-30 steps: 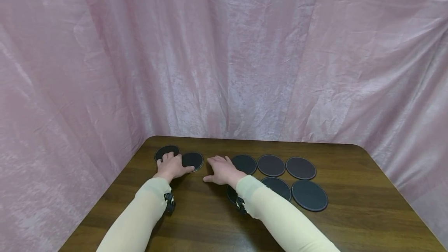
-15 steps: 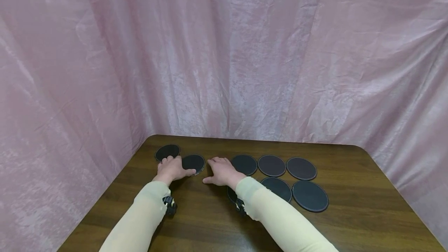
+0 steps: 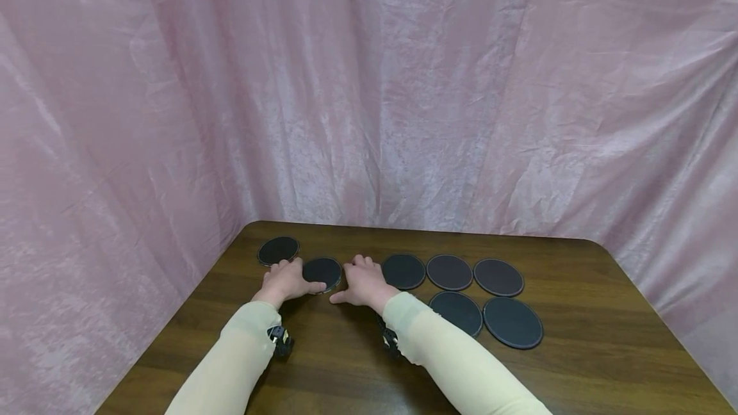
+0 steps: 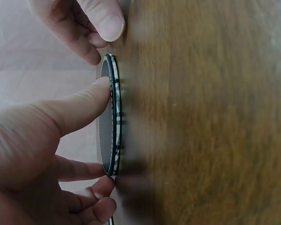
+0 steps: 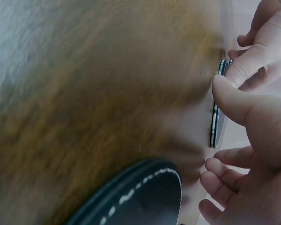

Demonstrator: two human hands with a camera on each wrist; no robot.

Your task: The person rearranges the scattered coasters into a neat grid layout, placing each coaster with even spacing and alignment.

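Observation:
A round dark coaster (image 3: 321, 271) with a pale stitched rim lies between my two hands. My left hand (image 3: 284, 282) grips it, the thumb on its upper face near the rim and the fingers at its far edge. In the left wrist view the coaster (image 4: 105, 136) shows a patterned black-and-white side and sits close over the table. My right hand (image 3: 364, 282) is just right of it, holding nothing, its fingers bent loosely and the thumb tip near the coaster's rim. Another dark coaster (image 3: 278, 250) lies flat behind the left fingers.
To the right, several dark coasters lie flat in two rows, including a back one (image 3: 450, 272) and a front one (image 3: 512, 322). My right sleeve (image 3: 455, 354) partly hides the front row. Pink curtains (image 3: 369, 95) hang behind the brown wooden table (image 3: 588, 287).
My left hand has drawn the coaster slightly toward me and to the right, away from the one at the back left. The right hand has stayed near its place, fingers shifting slightly.

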